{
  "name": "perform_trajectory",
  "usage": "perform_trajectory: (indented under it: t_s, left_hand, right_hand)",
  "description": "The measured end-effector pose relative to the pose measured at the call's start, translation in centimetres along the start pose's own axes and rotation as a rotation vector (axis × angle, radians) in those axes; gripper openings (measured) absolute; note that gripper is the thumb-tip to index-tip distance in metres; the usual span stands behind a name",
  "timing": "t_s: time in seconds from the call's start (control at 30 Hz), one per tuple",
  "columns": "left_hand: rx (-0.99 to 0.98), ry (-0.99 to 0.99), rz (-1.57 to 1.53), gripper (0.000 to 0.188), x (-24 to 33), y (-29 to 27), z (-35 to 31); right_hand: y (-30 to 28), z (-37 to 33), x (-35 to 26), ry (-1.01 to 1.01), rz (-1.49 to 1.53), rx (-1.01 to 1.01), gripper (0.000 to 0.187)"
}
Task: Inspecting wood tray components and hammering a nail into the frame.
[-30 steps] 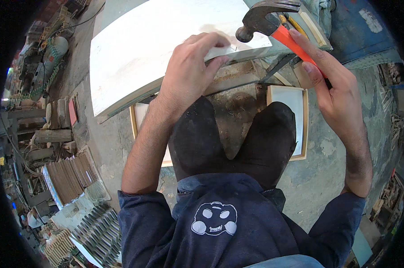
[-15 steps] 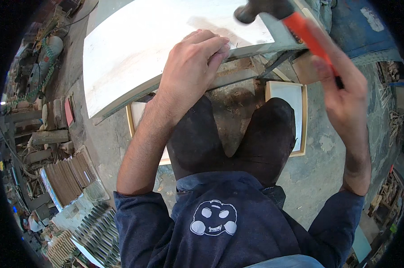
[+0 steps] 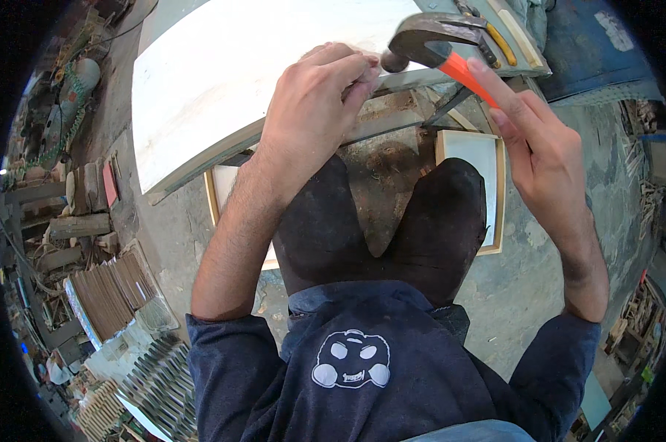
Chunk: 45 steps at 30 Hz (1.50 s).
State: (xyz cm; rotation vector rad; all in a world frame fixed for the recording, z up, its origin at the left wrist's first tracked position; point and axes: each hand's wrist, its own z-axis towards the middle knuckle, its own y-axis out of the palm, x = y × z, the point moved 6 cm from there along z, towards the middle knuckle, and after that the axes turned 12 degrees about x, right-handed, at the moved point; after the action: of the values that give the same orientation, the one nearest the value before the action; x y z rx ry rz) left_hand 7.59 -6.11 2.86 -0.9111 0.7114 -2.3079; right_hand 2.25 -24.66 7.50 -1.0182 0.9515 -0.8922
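A large white panel (image 3: 222,81) lies on the workbench in front of me. My left hand (image 3: 314,96) rests at the panel's near edge, its fingers pinched together. Whatever is between those fingertips is hidden. In my right hand (image 3: 543,144) is a claw hammer (image 3: 469,76), held by its orange handle with the index finger stretched along it. Its dark head is low over the panel's right end, the striking face close beside my left fingertips. Whether it touches anything I cannot tell.
Pliers with yellow grips (image 3: 501,44) lie on the bench at right, near a wooden strip (image 3: 515,29). Below stand shallow wooden-framed trays (image 3: 501,195) beside my knees. Stacked brown sheets (image 3: 112,291) and a grey cylindrical machine (image 3: 87,77) are at left.
My right hand has swung the hammer down and left, bringing its head beside my left fingertips. The pliers have come into view. My left hand has barely moved.
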Motion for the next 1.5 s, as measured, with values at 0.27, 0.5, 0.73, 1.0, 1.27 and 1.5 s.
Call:
perform_trajectory:
  t_s: [0.27,0.5,0.73,1.0,1.27,1.5]
  left_hand:
    - [-0.002,0.018,-0.006,0.005,0.2,-0.1,0.2]
    - [0.011,0.03,-0.02,0.006,0.1,-0.2,0.1]
    - [0.026,0.007,-0.012,0.006,-0.2,-0.1,0.0]
    - [0.045,0.022,-0.024,0.007,0.1,-0.3,0.1]
    - [0.012,0.003,-0.013,0.008,0.2,-0.2,0.1]
    - [0.064,0.042,0.001,0.009,0.0,-0.2,0.1]
  right_hand:
    - [-2.5,-1.0,-0.2,-0.163,0.164,0.315,0.037]
    - [-2.1,-0.2,-1.1,-0.14,0.16,0.294,0.041]
    - [0.2,-0.1,-0.5,-0.032,0.009,0.108,0.04]
    - [-0.1,-0.2,-0.7,-0.031,0.037,0.128,0.04]
    - [-0.8,-0.3,-0.9,-0.152,0.008,0.179,0.039]
    - [-3.3,0.2,-1.1,-0.263,0.174,0.501,0.043]
